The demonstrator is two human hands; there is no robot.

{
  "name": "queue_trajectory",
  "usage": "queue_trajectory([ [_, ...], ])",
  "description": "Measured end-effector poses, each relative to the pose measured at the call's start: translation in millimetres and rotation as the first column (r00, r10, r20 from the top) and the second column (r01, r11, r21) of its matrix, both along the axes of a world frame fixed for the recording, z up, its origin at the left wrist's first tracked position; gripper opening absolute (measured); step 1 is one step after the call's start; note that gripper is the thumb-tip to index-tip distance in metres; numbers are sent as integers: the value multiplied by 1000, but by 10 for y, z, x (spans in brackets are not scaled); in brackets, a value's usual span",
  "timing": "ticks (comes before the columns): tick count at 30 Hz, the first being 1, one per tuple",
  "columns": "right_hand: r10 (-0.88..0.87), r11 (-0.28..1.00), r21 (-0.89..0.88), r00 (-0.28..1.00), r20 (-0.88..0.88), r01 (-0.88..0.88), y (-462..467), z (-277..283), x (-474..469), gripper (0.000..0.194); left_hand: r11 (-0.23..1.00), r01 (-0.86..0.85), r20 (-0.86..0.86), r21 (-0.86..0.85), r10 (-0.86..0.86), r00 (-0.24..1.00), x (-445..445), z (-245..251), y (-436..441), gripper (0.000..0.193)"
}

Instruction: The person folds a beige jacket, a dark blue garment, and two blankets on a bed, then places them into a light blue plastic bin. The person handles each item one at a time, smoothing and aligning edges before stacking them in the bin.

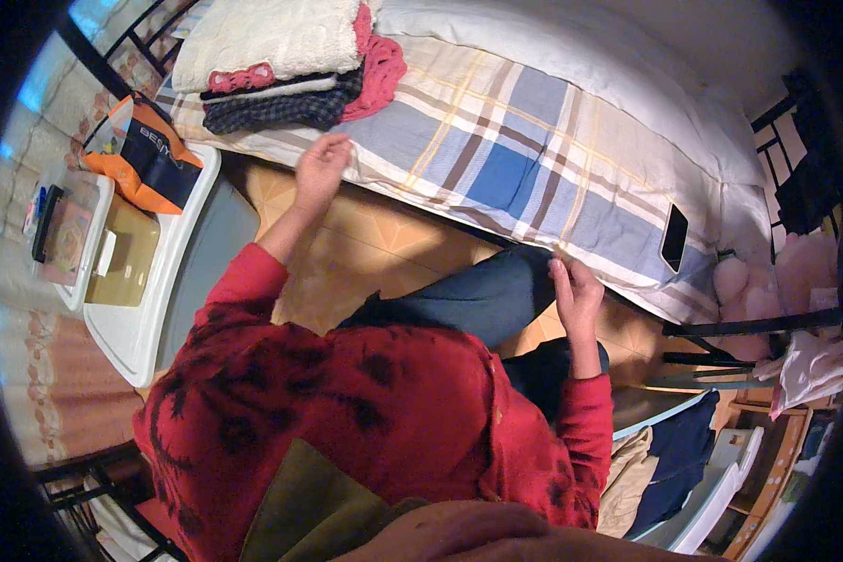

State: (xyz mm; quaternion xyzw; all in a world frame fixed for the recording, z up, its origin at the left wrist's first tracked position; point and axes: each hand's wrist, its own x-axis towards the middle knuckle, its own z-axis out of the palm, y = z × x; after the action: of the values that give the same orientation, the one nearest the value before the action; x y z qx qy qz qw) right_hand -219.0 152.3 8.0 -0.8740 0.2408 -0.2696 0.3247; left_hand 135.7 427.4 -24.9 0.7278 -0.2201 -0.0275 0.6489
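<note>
A plaid bedsheet in blue, white, brown and cream covers the bed before me. My left hand is at the bed's near edge, just below the stack of folded clothes, with its fingers curled. Farther right, my right hand is by the sheet's front edge with its thumb raised. Whether either hand pinches the sheet's hem is too small to tell. The folded stack has a cream fleece piece on top, a dark checked cloth beneath and a pink knitted piece at its side.
A smartphone lies on the sheet at right. An orange-and-black bag and a clear plastic box rest on a white-lidded storage bin at left. Folded trousers lie at lower right. Pink plush toys sit at the bed's end.
</note>
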Motion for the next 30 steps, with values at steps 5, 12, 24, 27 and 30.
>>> queue_trajectory([
  [5, 39, 984, 172, 998, 48, -47, -151, -7, 543, 34, 952, -306, 636, -15, 246, 732, 553, 644, 368, 19],
  [12, 154, 886, 436, 987, 47, -159, -230, -94, 1669, 51, 545, -839, 921, 8, 324, 219, 2084, 1666, 1051, 65],
  [24, 265, 513, 822, 957, 120, -246, 367, 19, 3576, 55, 993, 116, -505, -18, -109, 856, 3002, 1597, 1762, 78],
  [27, 235, 435, 870, 962, 139, -232, 484, -13, 3906, 60, 986, 51, -521, -158, -127, 844, 3011, 1466, 1702, 69],
  [30, 231, 330, 887, 938, 258, -324, 551, -70, 4106, 79, 931, 221, -419, -291, -332, 845, 3101, 1288, 1710, 55],
])
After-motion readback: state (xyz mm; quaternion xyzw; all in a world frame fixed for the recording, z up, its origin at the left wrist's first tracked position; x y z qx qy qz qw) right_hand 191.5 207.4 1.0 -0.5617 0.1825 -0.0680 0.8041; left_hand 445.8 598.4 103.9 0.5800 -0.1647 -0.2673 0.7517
